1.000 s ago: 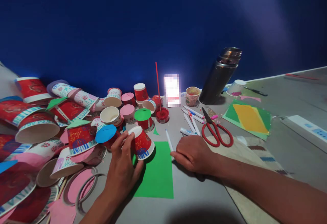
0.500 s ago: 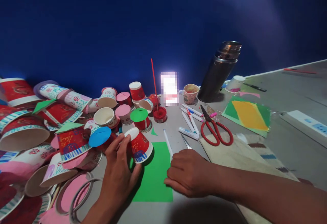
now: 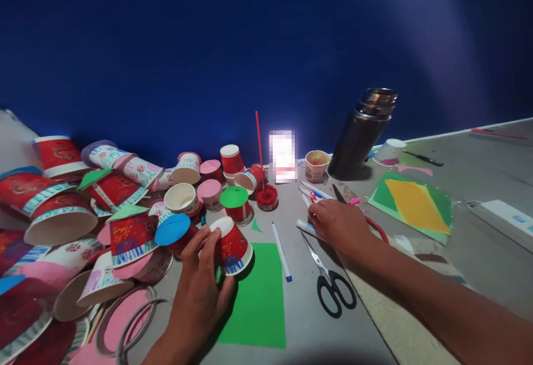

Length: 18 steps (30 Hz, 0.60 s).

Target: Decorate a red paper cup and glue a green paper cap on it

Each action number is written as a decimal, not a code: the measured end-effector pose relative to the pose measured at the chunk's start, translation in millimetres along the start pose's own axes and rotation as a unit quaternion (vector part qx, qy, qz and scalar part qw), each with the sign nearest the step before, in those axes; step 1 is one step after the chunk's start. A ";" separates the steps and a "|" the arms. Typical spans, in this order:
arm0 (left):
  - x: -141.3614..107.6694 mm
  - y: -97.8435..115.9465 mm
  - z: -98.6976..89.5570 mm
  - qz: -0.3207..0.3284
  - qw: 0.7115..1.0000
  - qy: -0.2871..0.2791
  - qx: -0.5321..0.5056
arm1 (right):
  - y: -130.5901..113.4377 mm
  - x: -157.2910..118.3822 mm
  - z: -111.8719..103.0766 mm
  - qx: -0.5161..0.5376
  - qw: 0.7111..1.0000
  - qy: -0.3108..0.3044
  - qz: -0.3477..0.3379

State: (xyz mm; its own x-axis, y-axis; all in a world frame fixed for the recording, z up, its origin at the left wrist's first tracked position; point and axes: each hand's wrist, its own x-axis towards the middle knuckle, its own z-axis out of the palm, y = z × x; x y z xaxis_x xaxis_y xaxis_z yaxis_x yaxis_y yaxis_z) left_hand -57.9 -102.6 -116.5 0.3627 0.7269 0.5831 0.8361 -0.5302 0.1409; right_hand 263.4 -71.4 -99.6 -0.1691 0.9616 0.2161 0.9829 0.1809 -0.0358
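Observation:
My left hand (image 3: 206,276) is closed around the side of an upside-down red paper cup (image 3: 233,251), which has blue marker drawing near its rim. The cup stands on the left part of a green paper sheet (image 3: 260,304). My right hand (image 3: 335,223) reaches over a group of markers (image 3: 306,190), its fingers curled together at the marker barrels and above a glue stick (image 3: 306,226). Its fingertips are partly hidden, so what they grip is unclear. A white marker with a blue end (image 3: 282,251) lies by the sheet's right edge.
Black-handled scissors (image 3: 328,281) lie below my right hand; red-handled ones (image 3: 377,229) are partly behind it. Decorated cups (image 3: 133,234) crowd the left. A paint pot (image 3: 266,198) with a red stick, a dark flask (image 3: 362,137) and a power strip (image 3: 506,220) are also here.
My right hand has moved forward from beside the green sheet to the markers, leaving the blue-ended marker and black-handled scissors exposed. My left hand stays on the cup. The view has shifted slightly.

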 end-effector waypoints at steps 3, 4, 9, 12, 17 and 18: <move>0.3 3.3 -2.2 -0.009 1.000 -0.004 -0.010 | 0.2 0.7 -0.2 -0.012 0.999 -0.035 0.019; 0.4 4.2 -3.1 -0.011 1.000 -0.006 -0.013 | -1.1 0.1 -1.3 -0.016 0.999 -0.044 0.024; -1.3 6.1 -5.6 -0.022 0.999 -0.014 -0.020 | -4.3 -2.3 -10.8 -0.027 0.995 -0.075 0.056; -2.7 6.1 -5.4 -0.025 0.999 -0.018 -0.028 | -1.4 -1.1 -12.6 -0.022 0.995 -0.082 0.061; -3.2 6.9 -5.2 -0.032 0.998 -0.025 -0.044 | 5.2 3.4 -8.3 0.000 0.994 -0.089 0.058; -3.2 7.3 -5.0 -0.034 0.998 -0.026 -0.050 | 6.4 4.0 -7.1 0.008 0.995 -0.087 0.057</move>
State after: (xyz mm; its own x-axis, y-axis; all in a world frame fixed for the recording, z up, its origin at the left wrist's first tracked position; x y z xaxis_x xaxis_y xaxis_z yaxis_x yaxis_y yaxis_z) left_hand -55.1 -111.0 -113.3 0.3297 0.7826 0.5280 0.8155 -0.5179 0.2584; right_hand 269.5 -67.8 -92.1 -0.0686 0.9969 0.0385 0.9953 0.0710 -0.0654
